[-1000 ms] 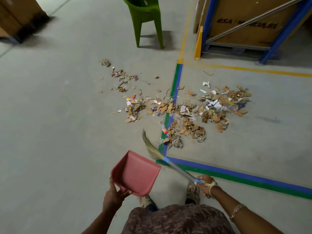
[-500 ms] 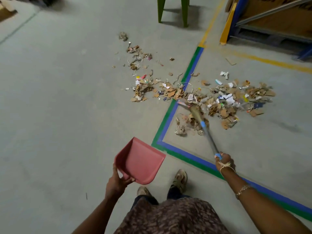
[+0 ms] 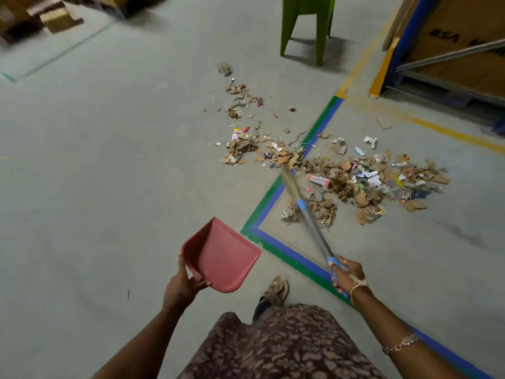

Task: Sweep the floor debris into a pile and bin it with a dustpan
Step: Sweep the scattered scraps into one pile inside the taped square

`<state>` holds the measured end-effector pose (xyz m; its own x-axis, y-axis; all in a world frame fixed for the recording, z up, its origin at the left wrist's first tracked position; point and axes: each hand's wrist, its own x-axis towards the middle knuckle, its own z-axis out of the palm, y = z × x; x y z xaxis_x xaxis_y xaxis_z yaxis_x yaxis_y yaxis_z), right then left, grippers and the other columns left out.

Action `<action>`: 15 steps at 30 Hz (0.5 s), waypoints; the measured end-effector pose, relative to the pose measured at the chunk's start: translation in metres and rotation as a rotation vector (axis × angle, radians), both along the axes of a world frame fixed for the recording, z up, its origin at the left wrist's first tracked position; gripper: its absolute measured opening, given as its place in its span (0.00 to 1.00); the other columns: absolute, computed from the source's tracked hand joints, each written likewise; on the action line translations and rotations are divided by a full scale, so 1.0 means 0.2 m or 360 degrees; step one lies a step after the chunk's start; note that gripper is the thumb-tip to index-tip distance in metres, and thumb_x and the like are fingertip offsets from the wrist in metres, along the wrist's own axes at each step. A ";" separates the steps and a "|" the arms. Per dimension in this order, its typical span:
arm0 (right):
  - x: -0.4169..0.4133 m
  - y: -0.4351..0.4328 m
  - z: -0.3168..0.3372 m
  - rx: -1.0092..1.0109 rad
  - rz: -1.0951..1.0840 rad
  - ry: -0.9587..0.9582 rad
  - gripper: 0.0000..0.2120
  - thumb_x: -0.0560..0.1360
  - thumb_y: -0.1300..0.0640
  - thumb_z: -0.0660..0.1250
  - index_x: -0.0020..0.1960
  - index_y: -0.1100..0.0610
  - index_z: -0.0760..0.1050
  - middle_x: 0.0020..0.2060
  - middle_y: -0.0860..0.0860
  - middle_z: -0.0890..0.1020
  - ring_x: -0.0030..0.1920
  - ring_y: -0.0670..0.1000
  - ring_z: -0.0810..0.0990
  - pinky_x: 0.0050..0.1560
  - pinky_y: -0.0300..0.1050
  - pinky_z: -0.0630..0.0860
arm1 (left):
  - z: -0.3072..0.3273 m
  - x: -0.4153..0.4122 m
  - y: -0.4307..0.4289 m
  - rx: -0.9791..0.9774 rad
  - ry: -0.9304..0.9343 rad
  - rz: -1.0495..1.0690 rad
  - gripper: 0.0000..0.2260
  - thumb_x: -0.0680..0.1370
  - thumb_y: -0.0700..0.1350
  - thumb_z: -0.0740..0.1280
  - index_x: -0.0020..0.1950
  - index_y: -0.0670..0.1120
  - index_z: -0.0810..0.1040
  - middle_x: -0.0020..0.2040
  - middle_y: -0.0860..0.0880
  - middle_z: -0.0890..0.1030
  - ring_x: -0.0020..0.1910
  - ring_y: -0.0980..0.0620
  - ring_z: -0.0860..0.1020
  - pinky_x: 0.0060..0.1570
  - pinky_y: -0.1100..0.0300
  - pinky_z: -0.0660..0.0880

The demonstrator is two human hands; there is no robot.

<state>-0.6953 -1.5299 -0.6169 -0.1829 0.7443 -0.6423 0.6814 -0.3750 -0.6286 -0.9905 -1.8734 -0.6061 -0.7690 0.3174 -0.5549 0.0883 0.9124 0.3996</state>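
Cardboard scraps, paper bits and wrappers, the debris (image 3: 352, 179), lie spread over the grey concrete floor, trailing up to the left toward the chair. My right hand (image 3: 345, 274) grips the blue end of a broom (image 3: 308, 214), whose blurred straw head reaches into the scraps near the tape corner. My left hand (image 3: 183, 285) holds a red dustpan (image 3: 221, 255) by its rear edge, above the floor and left of the broom. The dustpan is empty.
Green and blue floor tape (image 3: 276, 192) forms a corner under the debris. A green plastic chair (image 3: 306, 26) stands beyond it. A blue rack with a cardboard crate (image 3: 451, 50) is at the far right, yellow floor lines (image 3: 437, 129) beside it, boxes (image 3: 54, 20) far left. My sandalled foot (image 3: 276, 291) is below the dustpan.
The broom swung from beside the dustpan out into the debris and now reaches further left along the tape. Scraps near the tape corner have shifted. The view has moved closer.
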 end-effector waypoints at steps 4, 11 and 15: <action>0.06 -0.14 0.00 -0.0144 0.0338 -0.0002 0.21 0.79 0.57 0.69 0.71 0.56 0.73 0.28 0.58 0.77 0.21 0.51 0.70 0.21 0.38 0.65 | 0.00 0.22 -0.15 -0.0009 -0.0065 0.0170 0.58 0.63 0.60 0.83 0.80 0.59 0.45 0.37 0.47 0.83 0.34 0.40 0.83 0.35 0.49 0.80; 0.10 -0.26 0.04 -0.0336 0.0614 -0.0149 0.19 0.78 0.62 0.68 0.68 0.63 0.73 0.29 0.58 0.73 0.24 0.52 0.67 0.23 0.37 0.61 | 0.09 0.60 -0.27 0.0103 -0.0139 0.0392 0.53 0.68 0.50 0.83 0.81 0.55 0.49 0.31 0.47 0.82 0.21 0.50 0.74 0.22 0.59 0.71; 0.17 -0.20 0.03 -0.0304 0.0603 -0.0282 0.12 0.76 0.64 0.68 0.57 0.69 0.80 0.27 0.57 0.72 0.25 0.53 0.69 0.24 0.39 0.62 | 0.08 0.72 -0.31 0.0123 -0.0201 0.0484 0.56 0.68 0.52 0.83 0.81 0.57 0.45 0.33 0.41 0.82 0.22 0.49 0.74 0.22 0.59 0.69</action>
